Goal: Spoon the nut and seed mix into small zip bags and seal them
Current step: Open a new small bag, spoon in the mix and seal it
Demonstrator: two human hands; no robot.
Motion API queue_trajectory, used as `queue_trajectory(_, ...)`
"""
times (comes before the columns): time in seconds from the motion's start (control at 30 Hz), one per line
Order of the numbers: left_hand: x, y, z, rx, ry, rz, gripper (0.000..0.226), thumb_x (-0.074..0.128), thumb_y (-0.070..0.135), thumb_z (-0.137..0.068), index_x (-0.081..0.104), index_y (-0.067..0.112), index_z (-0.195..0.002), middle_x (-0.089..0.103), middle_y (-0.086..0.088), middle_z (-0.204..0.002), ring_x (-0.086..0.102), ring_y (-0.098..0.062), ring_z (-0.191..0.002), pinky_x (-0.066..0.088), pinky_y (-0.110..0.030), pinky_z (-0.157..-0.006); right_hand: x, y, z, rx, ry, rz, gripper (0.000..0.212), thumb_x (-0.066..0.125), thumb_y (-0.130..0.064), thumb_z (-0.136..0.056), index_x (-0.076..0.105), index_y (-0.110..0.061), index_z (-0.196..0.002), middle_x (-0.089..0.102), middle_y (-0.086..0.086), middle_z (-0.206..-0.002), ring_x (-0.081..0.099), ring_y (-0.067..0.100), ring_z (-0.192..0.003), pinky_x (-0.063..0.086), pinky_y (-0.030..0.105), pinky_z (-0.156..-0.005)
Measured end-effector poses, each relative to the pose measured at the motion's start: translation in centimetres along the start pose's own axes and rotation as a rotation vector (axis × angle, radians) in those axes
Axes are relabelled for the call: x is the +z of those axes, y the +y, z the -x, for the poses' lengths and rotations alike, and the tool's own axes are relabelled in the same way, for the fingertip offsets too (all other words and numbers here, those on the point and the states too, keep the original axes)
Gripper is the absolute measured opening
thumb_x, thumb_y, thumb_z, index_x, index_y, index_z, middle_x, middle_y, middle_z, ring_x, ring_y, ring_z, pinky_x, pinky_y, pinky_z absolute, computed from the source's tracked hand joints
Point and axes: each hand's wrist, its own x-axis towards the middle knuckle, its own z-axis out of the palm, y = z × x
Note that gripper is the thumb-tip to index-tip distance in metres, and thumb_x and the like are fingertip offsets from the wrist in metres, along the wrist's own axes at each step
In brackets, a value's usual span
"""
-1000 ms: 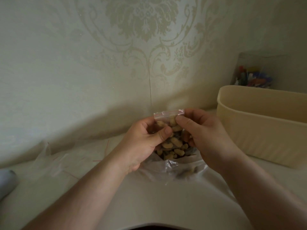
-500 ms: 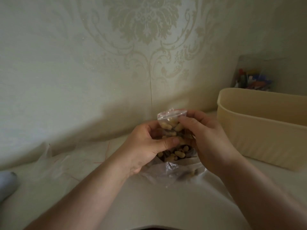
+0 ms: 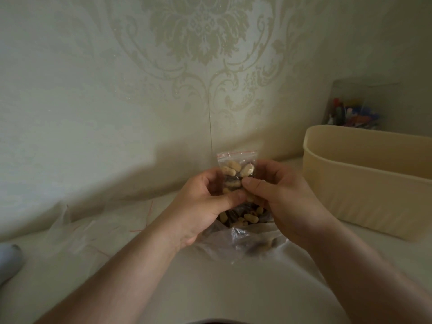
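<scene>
Sealing looks to be the step in hand; the small clear zip bag with the red strip along its top (image 3: 236,168) is held upright between both hands, above the large crumpled clear plastic bag of nut and seed mix (image 3: 243,222) that lies open on the pale tabletop (image 3: 70,265); the left hand (image 3: 201,206) grips the small bag's lower left side with curled fingers, its thumb laid across the front, while the right hand (image 3: 284,202) pinches the right side, thumb in front and fingers curled behind; pale nuts and a few dark pieces fill the little bag nearly to the strip (whether the strip is already pressed closed cannot be told from here); I judge the filling of this bag done, so the next move calls for running thumb and finger along the red strip from one end to the other, keeping the bag upright so nothing slips into the closure; a nut caught in the track could keep it from closing; a cream ribbed plastic tub (image 3: 364,183) stands to the right, well apart from the hands, and thin clear plastic (image 3: 77,230) lies on the table to the left
</scene>
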Motion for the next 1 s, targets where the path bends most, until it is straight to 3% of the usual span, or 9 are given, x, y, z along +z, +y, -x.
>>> queue_trajectory(0.1, 0.03, 0.04, 0.05, -0.011, -0.012, -0.032, 0.048, 0.086, 0.016, -0.068, 0.074, 0.011, -0.115, 0.079, -0.014, -0.108, 0.076, -0.029, -0.105, 0.060, -0.039, -0.096, 0.33, -0.32, 0.16, -0.013, -0.003, -0.003, 0.020, 0.073, -0.019, -0.094, 0.077, -0.008, -0.110, 0.077, 0.022, -0.105, 0.076, 0.035, -0.097, 0.063, 0.040, -0.082)
queue_trajectory(0.23, -0.10, 0.01, 0.11, 0.006, -0.008, -0.083, 0.050, 0.090, 0.017, -0.066, 0.072, 0.011, -0.113, 0.081, -0.009, -0.104, 0.077, -0.025, -0.101, 0.061, -0.034, -0.088, 0.41, -0.34, 0.12, -0.050, 0.054, 0.085, 0.013, 0.070, -0.011, -0.098, 0.079, -0.012, -0.107, 0.080, 0.011, -0.094, 0.077, 0.023, -0.086, 0.061, 0.029, -0.072)
queue_trajectory(0.3, -0.23, 0.03, 0.00, 0.020, -0.001, -0.055, 0.046, 0.090, 0.017, -0.071, 0.072, 0.012, -0.114, 0.080, -0.009, -0.105, 0.077, -0.026, -0.101, 0.061, -0.035, -0.089, 0.40, -0.45, 0.19, -0.040, 0.041, 0.061, 0.017, 0.070, -0.011, -0.098, 0.078, -0.009, -0.112, 0.079, 0.014, -0.099, 0.077, 0.024, -0.088, 0.062, 0.032, -0.073)
queue_trajectory(0.4, -0.18, 0.08, -0.18, 0.079, 0.073, -0.013, 0.035, 0.081, 0.029, -0.077, 0.075, 0.017, -0.109, 0.080, -0.005, -0.103, 0.075, -0.020, -0.097, 0.061, -0.035, -0.085, 0.40, -0.53, 0.33, -0.020, 0.034, 0.046, 0.024, 0.074, -0.016, -0.093, 0.076, -0.009, -0.116, 0.079, 0.016, -0.104, 0.078, 0.032, -0.097, 0.062, 0.046, -0.087)
queue_trajectory(0.47, -0.02, 0.01, -0.17, 0.110, 0.131, -0.035, 0.030, 0.078, 0.034, -0.077, 0.077, 0.020, -0.104, 0.079, -0.005, -0.100, 0.074, -0.018, -0.094, 0.061, -0.036, -0.085, 0.54, -0.57, 0.44, -0.006, 0.028, 0.031, 0.023, 0.073, -0.015, -0.094, 0.076, -0.008, -0.116, 0.080, 0.015, -0.104, 0.078, 0.033, -0.099, 0.062, 0.047, -0.088)
queue_trajectory(0.63, -0.13, -0.13, -0.20, 0.141, 0.213, -0.058, 0.012, 0.076, 0.026, -0.094, 0.080, 0.018, -0.102, 0.078, -0.014, -0.103, 0.074, -0.032, -0.099, 0.059, -0.052, -0.095, 0.64, -0.64, 0.41, -0.001, 0.095, 0.022, 0.013, 0.070, -0.015, -0.096, 0.076, -0.008, -0.105, 0.079, 0.007, -0.088, 0.078, 0.023, -0.082, 0.061, 0.029, -0.067)
queue_trajectory(0.73, -0.03, 0.03, -0.23, 0.120, 0.221, -0.014, 0.009, 0.072, 0.015, -0.095, 0.081, 0.017, -0.093, 0.078, -0.008, -0.090, 0.073, -0.021, -0.087, 0.061, -0.046, -0.090, 0.52, -0.52, 0.26, 0.002, 0.138, 0.051, 0.014, 0.070, -0.016, -0.098, 0.075, -0.007, -0.106, 0.079, 0.012, -0.091, 0.078, 0.026, -0.084, 0.061, 0.031, -0.069)
queue_trajectory(0.83, 0.17, 0.09, -0.21, 0.102, 0.219, 0.041, 0.005, 0.074, 0.014, -0.093, 0.075, 0.015, -0.098, 0.077, -0.001, -0.084, 0.073, -0.014, -0.082, 0.061, -0.038, -0.082, 0.48, -0.39, 0.13, 0.009, 0.167, 0.066, 0.014, 0.071, -0.016, -0.097, 0.074, -0.006, -0.106, 0.078, 0.013, -0.089, 0.078, 0.029, -0.086, 0.064, 0.040, -0.074)
queue_trajectory(1.0, 0.04, -0.13, -0.33, 0.117, 0.235, 0.053, 0.015, 0.076, 0.024, -0.087, 0.078, 0.013, -0.098, 0.078, -0.008, -0.090, 0.074, -0.020, -0.085, 0.063, -0.038, -0.080, 0.64, -0.45, 0.02, 0.036, 0.151, 0.030, 0.012, 0.068, -0.015, -0.099, 0.076, -0.006, -0.101, 0.078, 0.011, -0.086, 0.076, 0.026, -0.083, 0.062, 0.039, -0.077)
